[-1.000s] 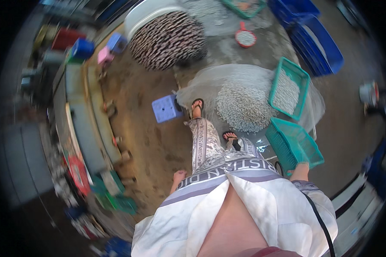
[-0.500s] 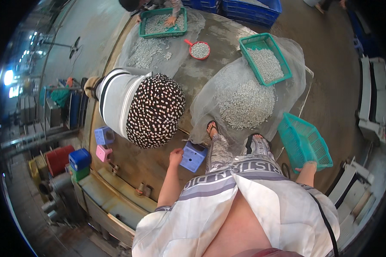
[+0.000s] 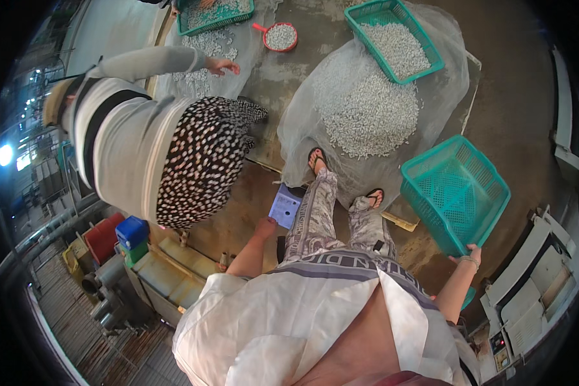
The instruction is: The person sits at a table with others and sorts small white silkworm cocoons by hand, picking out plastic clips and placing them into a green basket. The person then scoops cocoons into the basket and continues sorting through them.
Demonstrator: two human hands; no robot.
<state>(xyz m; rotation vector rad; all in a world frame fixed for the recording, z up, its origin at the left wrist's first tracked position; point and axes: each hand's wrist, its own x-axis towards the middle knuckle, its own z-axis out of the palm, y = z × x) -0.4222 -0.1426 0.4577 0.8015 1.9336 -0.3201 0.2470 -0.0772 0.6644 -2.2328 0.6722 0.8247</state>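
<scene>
My right hand (image 3: 468,256) grips the near corner of a teal plastic basket (image 3: 422,193), tilted with its open side toward me and nothing inside. My left hand (image 3: 264,228) hangs with curled fingers at the near corner of a small purple plastic stool (image 3: 284,207); I see nothing in it. Beyond my feet, a heap of small whitish pellet-like pieces (image 3: 370,119) lies on translucent mesh sheeting (image 3: 302,103). A second teal basket (image 3: 383,61), partly filled with the same pieces, rests on the heap's far side.
A co-worker in a striped top and spotted trousers (image 3: 199,161) bends over at my left. Past them are a red-handled scoop (image 3: 296,40) full of pieces and another green basket (image 3: 219,24), where another person's hand reaches in. White machine-like units (image 3: 534,289) line the right side.
The basket in my right hand has tilted so its inside faces me more. The co-worker at left has shifted left, an arm now stretched out. The view has moved, and my feet have stepped apart.
</scene>
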